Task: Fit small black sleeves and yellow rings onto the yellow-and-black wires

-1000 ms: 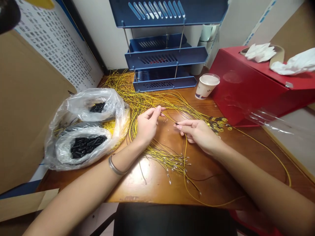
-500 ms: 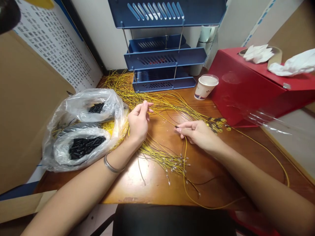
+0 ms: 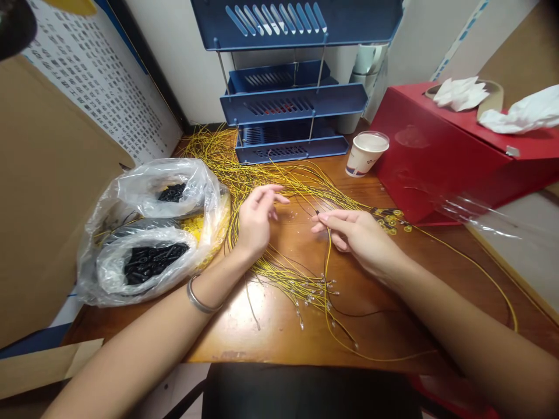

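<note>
My right hand pinches a yellow and black wire at a small black sleeve; the wire's upper end sticks out up and to the left, and the rest hangs down toward the table's front. To the left, my left hand hovers over the bundle of yellow wires with its fingers apart and nothing seen between them. Clear-tipped wire ends fan out below the hands. Black sleeves fill an open plastic bag at the left.
Blue tiered trays stand at the back, with more wires beside them. A paper cup stands near a red box with tissues on top. Yellow pieces lie right of my right hand.
My left hand has let go of the wire's upper end, opened its fingers and moved slightly right and down. The freed wire end now points up toward the trays. My right hand has shifted slightly.
</note>
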{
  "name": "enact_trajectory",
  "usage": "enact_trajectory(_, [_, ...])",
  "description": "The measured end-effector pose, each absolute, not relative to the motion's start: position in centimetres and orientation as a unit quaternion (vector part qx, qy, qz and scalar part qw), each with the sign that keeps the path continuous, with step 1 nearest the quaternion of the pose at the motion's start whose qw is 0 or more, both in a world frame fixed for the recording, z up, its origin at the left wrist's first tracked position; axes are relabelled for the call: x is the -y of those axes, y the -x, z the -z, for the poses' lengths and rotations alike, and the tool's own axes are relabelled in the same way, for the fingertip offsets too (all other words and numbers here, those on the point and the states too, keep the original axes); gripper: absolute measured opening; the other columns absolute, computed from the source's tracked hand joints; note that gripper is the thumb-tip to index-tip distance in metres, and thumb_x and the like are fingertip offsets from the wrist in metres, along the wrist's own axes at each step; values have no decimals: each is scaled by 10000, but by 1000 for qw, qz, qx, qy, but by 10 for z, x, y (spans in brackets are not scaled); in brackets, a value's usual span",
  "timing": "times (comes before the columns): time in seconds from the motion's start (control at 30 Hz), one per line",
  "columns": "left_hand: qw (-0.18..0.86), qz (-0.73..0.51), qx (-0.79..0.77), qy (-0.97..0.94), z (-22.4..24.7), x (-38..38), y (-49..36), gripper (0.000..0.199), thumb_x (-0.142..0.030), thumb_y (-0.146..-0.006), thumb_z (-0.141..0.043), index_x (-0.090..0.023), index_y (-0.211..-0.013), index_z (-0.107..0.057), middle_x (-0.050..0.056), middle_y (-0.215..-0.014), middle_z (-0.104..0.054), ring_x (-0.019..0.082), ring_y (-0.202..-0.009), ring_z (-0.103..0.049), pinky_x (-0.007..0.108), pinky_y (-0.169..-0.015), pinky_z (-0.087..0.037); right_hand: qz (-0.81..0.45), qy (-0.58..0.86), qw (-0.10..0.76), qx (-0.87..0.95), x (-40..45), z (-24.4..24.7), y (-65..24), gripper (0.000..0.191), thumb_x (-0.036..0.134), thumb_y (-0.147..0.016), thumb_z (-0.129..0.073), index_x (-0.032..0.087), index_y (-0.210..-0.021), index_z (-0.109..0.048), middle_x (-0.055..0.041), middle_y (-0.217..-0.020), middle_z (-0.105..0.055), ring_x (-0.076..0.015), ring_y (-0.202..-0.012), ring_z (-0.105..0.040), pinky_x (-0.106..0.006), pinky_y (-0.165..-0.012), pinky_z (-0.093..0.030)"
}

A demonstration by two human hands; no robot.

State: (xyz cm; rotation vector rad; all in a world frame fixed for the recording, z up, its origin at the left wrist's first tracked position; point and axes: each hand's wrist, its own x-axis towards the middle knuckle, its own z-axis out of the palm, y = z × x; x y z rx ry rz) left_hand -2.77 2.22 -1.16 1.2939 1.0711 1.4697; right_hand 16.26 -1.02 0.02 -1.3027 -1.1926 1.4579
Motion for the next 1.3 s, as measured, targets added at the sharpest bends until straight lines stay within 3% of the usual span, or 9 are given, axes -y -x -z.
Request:
enact_trajectory(0.13, [444,-460,-403,-655,8,-10,21,223,-330,-860,-658,-150,-969,-733,79,-980,-755,165,-887,-675,269,-790,-515,-588,499,397,497,14,-1,-158,312,432,-803,-697,132,-860,-758,-74,-777,-727,-30,-403,-340,-242,-428,-216])
enact_trajectory(0.27, [397,-429,-400,-706,9,-7,20,242,-301,-920,-583,-152,-829,-751,55,-823,-756,143,-764,-674,258,-749,-506,-601,487,362,520,17,-2,-154,305,424,-813,-689,127,-788,-756,-24,-577,-647,-36,-391,-336,-237,-431,-218])
enact_trajectory(0.5, [355,-507,-441,-649,14,-14,23,307,-334,-950,-553,-148,-758,-706,18,-676,-674,112,-658,-617,238,-693,-475,-618,480,354,512,17,-2,-158,258,391,-778,-721,136,-798,-749,-93,-817,-753,-25,-393,-375,-244,-418,-187])
enact_trajectory(0.63, [350,-548,-462,-603,13,-18,24,314,-370,-965,-523,-150,-866,-724,25,-729,-668,112,-709,-619,244,-733,-479,-625,481,350,506,15,-4,-159,229,360,-779,-712,133,-767,-744,-96,-803,-754,-24,-382,-380,-250,-415,-173])
enact_trajectory(0.77, [404,-490,-431,-640,11,-14,22,325,-411,-934,-565,-143,-1007,-734,49,-793,-705,133,-764,-642,258,-759,-491,-623,476,367,500,15,-5,-158,202,327,-800,-682,137,-797,-752,-81,-788,-747,-17,-372,-370,-247,-417,-169])
enact_trajectory(1.0, [481,-477,-440,-590,12,-15,20,478,-403,-890,-632,-115,-1271,-611,26,-755,-683,84,-561,-515,221,-575,-435,-619,469,370,510,15,-3,-159,205,334,-826,-678,145,-847,-755,-68,-805,-744,-9,-378,-370,-234,-417,-165])
enact_trajectory(1.07, [482,-479,-433,-592,13,-16,20,425,-413,-899,-622,-110,-1195,-652,33,-749,-690,82,-558,-516,220,-583,-439,-616,470,370,513,15,-3,-159,199,329,-831,-675,149,-857,-756,-63,-806,-743,-9,-382,-374,-230,-412,-164])
enact_trajectory(1.2, [471,-446,-389,-654,11,-12,20,313,-371,-921,-594,-133,-758,-717,38,-708,-695,92,-611,-563,226,-653,-461,-609,475,358,524,16,-4,-159,215,342,-841,-666,144,-839,-750,-57,-785,-733,-9,-373,-357,-228,-401,-168])
enact_trajectory(1.3, [462,-430,-389,-671,11,-10,19,305,-338,-920,-598,-147,-712,-714,28,-690,-701,98,-619,-583,229,-654,-461,-606,480,340,536,17,-5,-159,266,388,-849,-663,136,-856,-747,-71,-804,-738,-14,-374,-350,-228,-396,-180])
